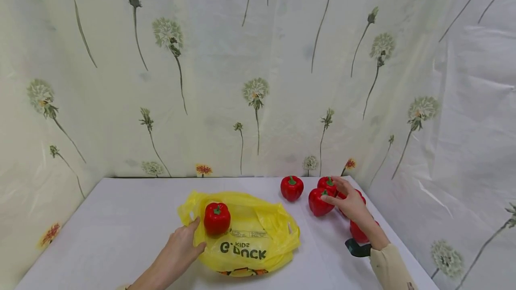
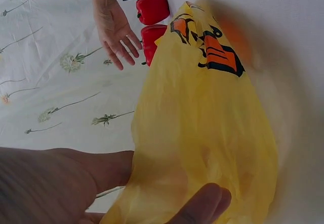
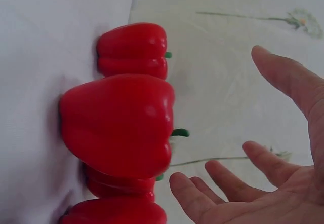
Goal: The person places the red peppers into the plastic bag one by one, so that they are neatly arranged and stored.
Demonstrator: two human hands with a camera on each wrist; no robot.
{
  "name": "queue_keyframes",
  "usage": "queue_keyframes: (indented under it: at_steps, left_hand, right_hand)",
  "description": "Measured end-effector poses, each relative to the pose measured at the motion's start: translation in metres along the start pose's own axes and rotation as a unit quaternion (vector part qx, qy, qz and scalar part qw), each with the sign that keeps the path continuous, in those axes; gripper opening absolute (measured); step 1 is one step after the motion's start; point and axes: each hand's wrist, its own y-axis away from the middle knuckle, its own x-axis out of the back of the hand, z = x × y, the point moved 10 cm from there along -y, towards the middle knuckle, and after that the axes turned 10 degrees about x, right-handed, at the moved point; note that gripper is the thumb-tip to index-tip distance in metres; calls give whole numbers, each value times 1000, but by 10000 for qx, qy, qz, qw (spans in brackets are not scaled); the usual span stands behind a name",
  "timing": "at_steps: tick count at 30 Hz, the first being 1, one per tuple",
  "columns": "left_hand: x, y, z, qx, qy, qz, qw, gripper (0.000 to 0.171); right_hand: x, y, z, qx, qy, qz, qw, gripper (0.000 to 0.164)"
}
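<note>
A yellow plastic bag [image 1: 278, 232] lies spread on the table, its printed lettering upside down in the head view. One red bell pepper [image 1: 217, 219] with a green stem is at the bag's left part. My left hand [image 1: 179, 247] holds the bag's left edge; in the left wrist view the thumb and fingers lie on either side of the yellow film [image 2: 202, 127]. Above a group of red bell peppers on the right, my right hand [image 1: 351, 202] hovers with spread fingers, nearest a front pepper [image 1: 320, 202]. In the right wrist view that hand is apart from the large pepper [image 3: 119, 125].
Another red bell pepper [image 1: 292, 188] stands near the table's back edge, left of the group. A further pepper [image 1: 360, 232] sits partly behind my right forearm. A dark band [image 1: 358, 248] shows at the right wrist. Flower-printed curtains [image 1: 217, 79] hang behind the white table [image 1: 121, 218].
</note>
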Motion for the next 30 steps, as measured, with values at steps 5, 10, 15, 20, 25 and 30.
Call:
queue_keyframes:
  at_steps: [5,10,15,20,25,30]
  left_hand:
    - [-2,-1,1,35,-61,-43,10000,67]
    - [-2,-2,0,46,-86,-37,9999,66]
    - [-3,-2,-1,-17,-92,-42,9999,65]
    - [-3,-2,1,-136,-80,2,9999,64]
    - [-5,-3,-1,-74,-52,-34,10000,64]
    - [-5,-2,-2,-42,-6,-13,10000,64]
  right_hand:
    - [-5,-3,12,-168,30,21,9999,93]
    - [-9,-6,22,-246,82,48,9997,94]
    - [-11,-7,31,-300,-74,53,9995,97]
    - [-17,-4,36,-394,-152,26,9991,102]
    - [-25,-3,44,-583,-148,23,9982,107]
    - [-33,-4,51,-798,138,31,9967,112]
